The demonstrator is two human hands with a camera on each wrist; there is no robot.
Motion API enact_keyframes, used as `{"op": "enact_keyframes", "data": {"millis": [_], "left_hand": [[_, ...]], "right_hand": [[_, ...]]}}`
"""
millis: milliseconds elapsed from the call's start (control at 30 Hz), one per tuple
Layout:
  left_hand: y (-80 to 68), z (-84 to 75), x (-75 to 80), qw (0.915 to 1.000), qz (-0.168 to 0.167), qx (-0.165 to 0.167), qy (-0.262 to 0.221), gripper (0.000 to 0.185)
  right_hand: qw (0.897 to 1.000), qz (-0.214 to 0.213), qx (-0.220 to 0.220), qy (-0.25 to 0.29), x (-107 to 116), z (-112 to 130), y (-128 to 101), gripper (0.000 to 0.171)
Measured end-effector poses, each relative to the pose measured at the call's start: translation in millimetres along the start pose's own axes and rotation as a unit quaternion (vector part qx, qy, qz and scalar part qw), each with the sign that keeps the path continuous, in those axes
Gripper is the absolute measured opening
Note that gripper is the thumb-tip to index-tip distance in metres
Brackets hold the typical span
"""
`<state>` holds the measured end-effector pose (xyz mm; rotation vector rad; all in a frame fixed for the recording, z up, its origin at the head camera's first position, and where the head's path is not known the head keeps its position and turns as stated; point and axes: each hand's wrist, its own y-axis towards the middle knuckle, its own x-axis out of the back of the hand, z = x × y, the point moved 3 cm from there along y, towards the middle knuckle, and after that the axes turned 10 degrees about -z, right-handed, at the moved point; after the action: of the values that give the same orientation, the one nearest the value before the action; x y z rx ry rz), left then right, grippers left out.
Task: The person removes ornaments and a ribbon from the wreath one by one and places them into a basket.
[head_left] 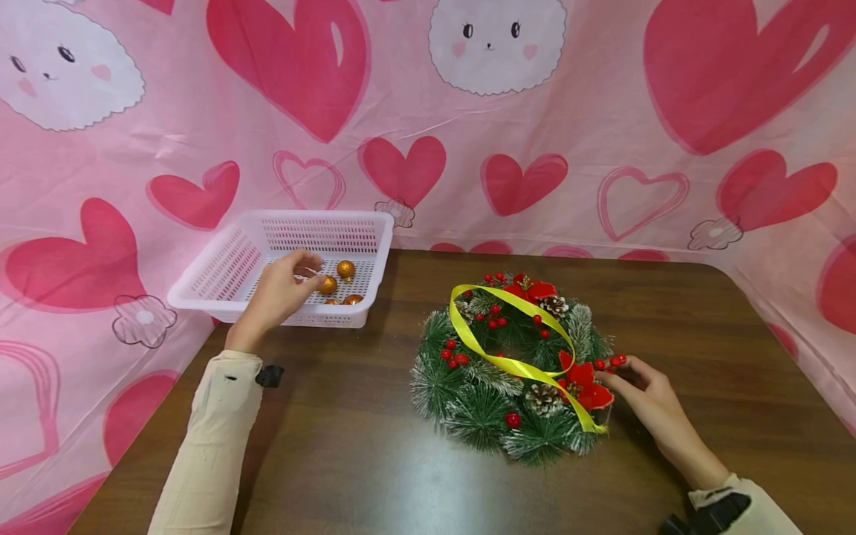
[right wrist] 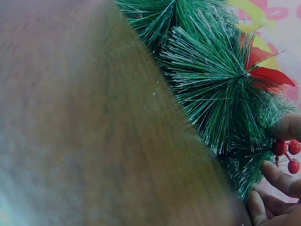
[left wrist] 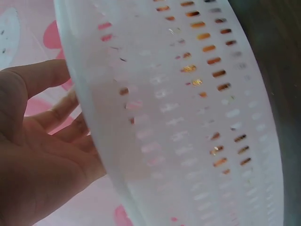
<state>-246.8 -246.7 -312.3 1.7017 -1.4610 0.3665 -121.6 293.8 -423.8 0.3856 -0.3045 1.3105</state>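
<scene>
A green Christmas wreath (head_left: 478, 409) with red flowers, berries and pine cones lies on the table. A loose yellow ribbon (head_left: 478, 349) curls across its top. At the wreath's right edge, my right hand (head_left: 649, 401) holds it, with thumb and fingers around a sprig of red berries (right wrist: 279, 147). My left hand (head_left: 281, 293) reaches over a white plastic basket (head_left: 221, 303), thumb and fingers apart. Gold baubles (head_left: 345, 269) lie in the basket close to the fingertips. Through the basket's slots, the left wrist view shows patches of gold; the basket wall partly hides the left hand's fingers.
The brown wooden table (head_left: 348, 431) runs beneath the basket and the wreath. Behind it hangs a pink cloth (head_left: 461, 126) printed with hearts, close to the basket's back rim. The basket stands at the table's back left.
</scene>
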Motion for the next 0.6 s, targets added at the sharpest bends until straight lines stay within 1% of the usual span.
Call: {"op": "enact_keyframes", "data": {"millis": [333, 467, 600], "left_hand": [[-5.7, -31.2, -6.5, 0.9975, -0.025, -0.058, -0.03, 0.02], [-7.7, -40.4, -11.5, 0.996, -0.028, -0.08, -0.029, 0.018], [-9.8, -48.5, -17.1, 0.994, -0.026, -0.1, -0.037, 0.02]], "right_hand": [[1.0, -0.002, 0.009, 0.004, 0, 0, 0, 0.03], [1.0, -0.001, 0.015, 0.003, -1, 0, -1, 0.029], [1.0, 0.001, 0.011, -0.001, 0, 1, 0, 0.031]]}}
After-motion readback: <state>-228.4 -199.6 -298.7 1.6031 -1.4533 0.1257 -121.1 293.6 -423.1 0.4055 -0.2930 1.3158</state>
